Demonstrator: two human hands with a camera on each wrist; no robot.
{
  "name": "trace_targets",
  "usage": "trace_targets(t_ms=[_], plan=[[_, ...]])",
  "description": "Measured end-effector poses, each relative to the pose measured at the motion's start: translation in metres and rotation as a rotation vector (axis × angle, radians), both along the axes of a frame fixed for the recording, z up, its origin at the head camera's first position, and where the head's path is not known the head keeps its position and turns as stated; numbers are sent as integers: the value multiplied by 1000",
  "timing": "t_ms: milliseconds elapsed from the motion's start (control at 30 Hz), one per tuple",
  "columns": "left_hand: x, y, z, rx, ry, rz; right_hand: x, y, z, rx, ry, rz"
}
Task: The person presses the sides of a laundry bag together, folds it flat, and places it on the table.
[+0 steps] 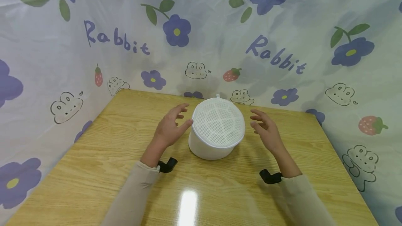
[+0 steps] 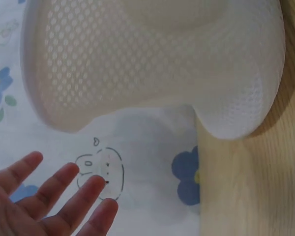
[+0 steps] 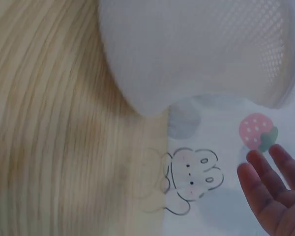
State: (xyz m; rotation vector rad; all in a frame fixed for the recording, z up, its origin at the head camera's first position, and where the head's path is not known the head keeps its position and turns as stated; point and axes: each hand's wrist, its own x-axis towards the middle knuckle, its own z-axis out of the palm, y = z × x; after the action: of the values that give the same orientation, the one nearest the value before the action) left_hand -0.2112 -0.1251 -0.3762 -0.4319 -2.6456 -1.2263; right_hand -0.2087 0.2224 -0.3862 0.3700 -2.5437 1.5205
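Observation:
A round white mesh laundry bag stands on the wooden table, with a flat mesh top and a small tab at its far edge. My left hand is beside its left side, fingers spread and relaxed; the thumb tip meets the rim in the head view, and whether it touches I cannot tell. To the right, apart from the bag, my right hand hovers with fingers loosely bent and nothing in them. Mesh walls of the bag fill the upper left wrist view. From the right wrist, the bag's side looks sagging between its rims.
The wooden table reaches back to a white curtain printed with flowers, rabbits and strawberries, which also hangs at both sides. Black curved pieces stick out at both wrists. Light glares off the table's front.

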Motion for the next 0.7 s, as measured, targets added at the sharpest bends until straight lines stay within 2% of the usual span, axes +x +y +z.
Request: trace_targets(t_ms=[167, 367, 533, 700], plan=[[-2, 5, -6, 83, -88, -39, -2, -2, -1, -131, -100, 33], [-3, 12, -14, 139, -162, -64, -5, -7, -7, -149, -155, 22], [0, 22, -17, 139, -186, -92, -7, -11, -13, -154, -177, 26], [1, 27, -18, 144, -187, -84, -6, -18, -15, -181, -189, 40]])
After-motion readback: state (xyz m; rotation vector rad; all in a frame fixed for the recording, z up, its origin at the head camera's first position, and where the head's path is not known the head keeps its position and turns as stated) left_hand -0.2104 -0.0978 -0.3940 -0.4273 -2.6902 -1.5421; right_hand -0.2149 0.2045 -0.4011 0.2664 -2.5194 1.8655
